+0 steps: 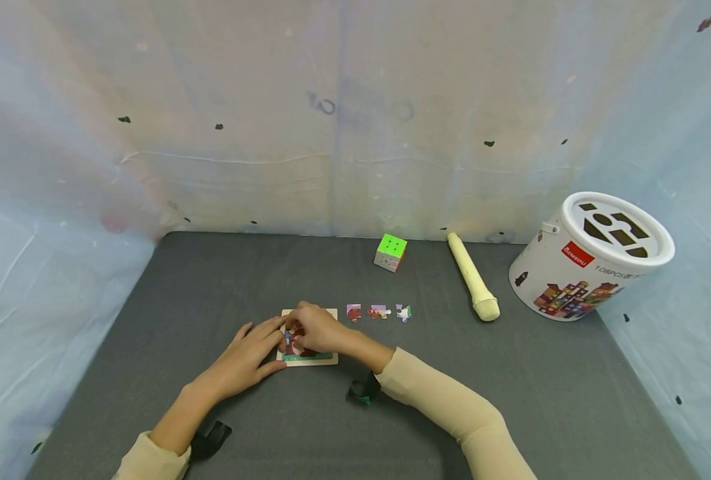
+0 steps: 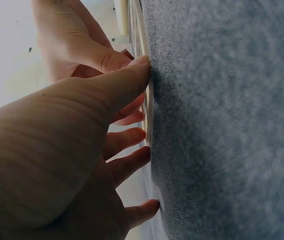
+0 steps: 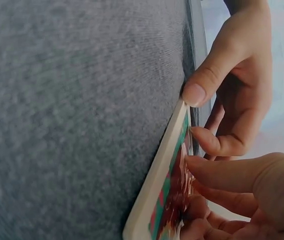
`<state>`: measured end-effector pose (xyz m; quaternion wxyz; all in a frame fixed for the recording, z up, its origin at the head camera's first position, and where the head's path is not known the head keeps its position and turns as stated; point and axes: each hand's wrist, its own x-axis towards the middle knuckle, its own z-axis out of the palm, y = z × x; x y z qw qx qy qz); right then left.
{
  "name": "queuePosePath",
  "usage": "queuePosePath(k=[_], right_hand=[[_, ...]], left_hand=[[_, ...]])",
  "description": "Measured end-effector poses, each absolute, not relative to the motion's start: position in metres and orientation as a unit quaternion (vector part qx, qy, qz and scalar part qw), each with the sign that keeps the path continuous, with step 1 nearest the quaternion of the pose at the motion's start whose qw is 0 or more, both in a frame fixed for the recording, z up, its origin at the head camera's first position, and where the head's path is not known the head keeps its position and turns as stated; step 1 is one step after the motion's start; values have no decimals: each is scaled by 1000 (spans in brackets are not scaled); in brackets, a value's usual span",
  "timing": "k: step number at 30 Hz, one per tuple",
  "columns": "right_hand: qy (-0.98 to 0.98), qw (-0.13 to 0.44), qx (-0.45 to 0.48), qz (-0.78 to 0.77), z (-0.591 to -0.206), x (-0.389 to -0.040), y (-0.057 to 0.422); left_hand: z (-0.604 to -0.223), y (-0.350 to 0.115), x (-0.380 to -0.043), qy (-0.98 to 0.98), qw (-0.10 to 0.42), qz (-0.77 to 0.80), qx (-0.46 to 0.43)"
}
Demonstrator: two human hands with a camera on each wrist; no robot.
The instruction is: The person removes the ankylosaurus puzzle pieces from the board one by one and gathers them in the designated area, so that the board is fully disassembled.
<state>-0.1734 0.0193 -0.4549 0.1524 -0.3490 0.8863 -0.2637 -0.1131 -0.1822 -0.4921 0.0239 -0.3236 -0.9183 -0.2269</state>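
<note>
A small tray jigsaw puzzle with a pale border and a red-brown and green picture lies flat on the grey table. My left hand rests at its left side, fingers extended; in the right wrist view the thumb presses its corner. Over the picture, my right hand bends down with thumb and fingers together. A dark red puzzle piece peeks out by the right thumb in the left wrist view, mostly hidden by the fingers. Three loose pieces lie in a row right of the tray, one of them a purple-and-red piece.
Behind the loose pieces stands a puzzle cube with a green top. A pale yellow toy microphone lies farther right. At the back right, a white block bucket with shaped holes in its lid leans. Pale plastic sheeting encloses the table.
</note>
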Motion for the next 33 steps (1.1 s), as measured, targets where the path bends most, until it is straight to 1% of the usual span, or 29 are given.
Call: queuePosePath(k=[7, 15, 33], right_hand=[[890, 154, -345, -255, -455, -172, 18], [892, 155, -344, -249, -455, -171, 18], [890, 150, -341, -262, -458, -169, 18]], left_hand=[[-492, -183, -113, -918, 21, -227, -324], [-493, -183, -113, -917, 32, -225, -327], [-492, -183, -114, -919, 20, -225, -324]])
